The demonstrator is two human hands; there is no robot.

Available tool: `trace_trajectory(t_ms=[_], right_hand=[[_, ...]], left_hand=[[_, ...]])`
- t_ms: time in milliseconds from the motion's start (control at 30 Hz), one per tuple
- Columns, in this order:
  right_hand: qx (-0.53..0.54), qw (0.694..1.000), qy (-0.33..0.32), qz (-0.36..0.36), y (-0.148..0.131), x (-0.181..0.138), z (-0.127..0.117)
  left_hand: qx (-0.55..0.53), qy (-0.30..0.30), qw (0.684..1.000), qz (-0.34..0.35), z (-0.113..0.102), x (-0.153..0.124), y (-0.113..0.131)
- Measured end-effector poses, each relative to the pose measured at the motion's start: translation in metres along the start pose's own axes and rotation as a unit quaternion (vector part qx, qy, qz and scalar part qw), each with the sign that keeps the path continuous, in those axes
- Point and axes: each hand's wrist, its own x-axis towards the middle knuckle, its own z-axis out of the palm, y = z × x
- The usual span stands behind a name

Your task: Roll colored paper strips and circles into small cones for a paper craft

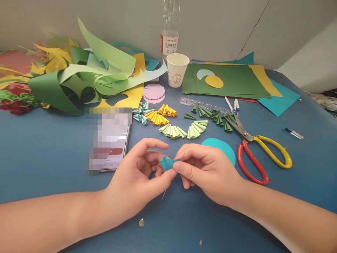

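Note:
Between both hands is a small rolled piece of blue paper (168, 163), its flared, ruffled end facing left. My left hand (139, 172) supports it with thumb and fingers, the index finger reaching out above. At its narrow end, my right hand (205, 168) pinches it between thumb and fingers. A thin needle-like rod (163, 194) shows below my left thumb; its middle is hidden. Just beyond my right hand lie blue paper circles (223, 149). Ahead sit rolled paper cones in light green (172, 131), yellow (158, 117), dark green (217, 117) and pale blue (142, 114).
Scissors (246, 136) lie spread at the right, near pens (235, 104) and a ruler (200, 104). A phone (116, 147) rests left. Behind stand a paper cup (178, 70) and bottle (170, 38), between paper scraps (110, 63) and stacked sheets (237, 79).

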Motion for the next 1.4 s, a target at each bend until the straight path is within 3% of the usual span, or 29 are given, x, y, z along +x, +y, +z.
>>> trace_trajectory(t_ms=[400,600,700,1167,1400], right_hand=[[0.007,1.000,-0.001,0.028,0.001,0.000,0.000],[-0.013,0.997,-0.004,-0.076,0.005,-0.001,-0.003],[-0.037,0.995,-0.001,-0.091,0.006,-0.001,-0.002],[-0.051,0.999,-0.019,0.002,-0.003,0.000,-0.004],[-0.021,1.000,0.006,0.016,-0.002,-0.003,-0.002]], left_hand=[[-0.007,-0.005,1.000,-0.006,0.001,-0.001,0.000],[0.003,-0.006,1.000,-0.002,-0.002,-0.001,-0.002],[0.001,-0.006,1.000,-0.010,-0.002,0.000,-0.001],[0.006,-0.010,1.000,-0.027,0.003,0.000,0.005],[-0.001,-0.027,1.000,-0.005,-0.001,0.001,0.002]])
